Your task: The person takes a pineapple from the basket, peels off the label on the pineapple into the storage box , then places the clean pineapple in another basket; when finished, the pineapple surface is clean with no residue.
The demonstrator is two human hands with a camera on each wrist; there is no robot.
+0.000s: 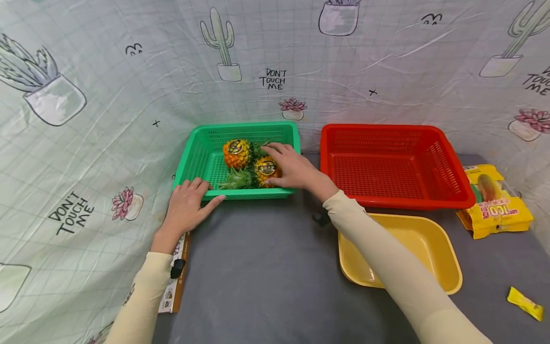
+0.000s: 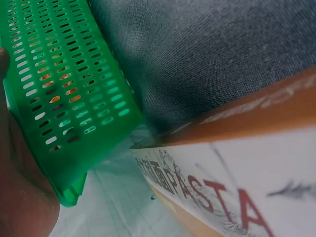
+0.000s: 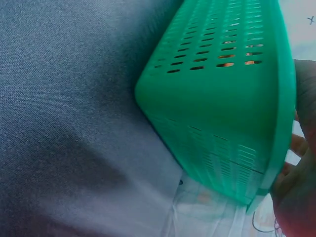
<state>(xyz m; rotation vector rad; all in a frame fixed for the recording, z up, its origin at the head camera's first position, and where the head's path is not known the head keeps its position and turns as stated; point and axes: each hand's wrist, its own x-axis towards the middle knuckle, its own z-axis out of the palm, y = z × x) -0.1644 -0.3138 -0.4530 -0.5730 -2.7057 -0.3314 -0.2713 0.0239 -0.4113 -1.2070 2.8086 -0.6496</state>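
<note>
A green basket (image 1: 234, 193) stands at the back, with two pineapples inside. My right hand (image 1: 294, 167) reaches over its right side and grips the nearer pineapple (image 1: 265, 168), thumb in front and fingers behind. Beside it lies the other pineapple (image 1: 235, 152), with a dark round label. My left hand (image 1: 185, 205) rests on the basket's front left corner, fingers over the rim and thumb along the front. In the right wrist view, the basket wall (image 3: 207, 103) hides most of the pineapples and part of the right hand (image 3: 298, 192).
Right of the green basket stands a red basket (image 1: 395, 203), with a yellow tub (image 1: 429, 248) in front of it. A yellow snack bag (image 1: 498, 210) and a small yellow packet (image 1: 525, 303) lie at the right. A pasta box (image 2: 207, 187) lies below my left wrist.
</note>
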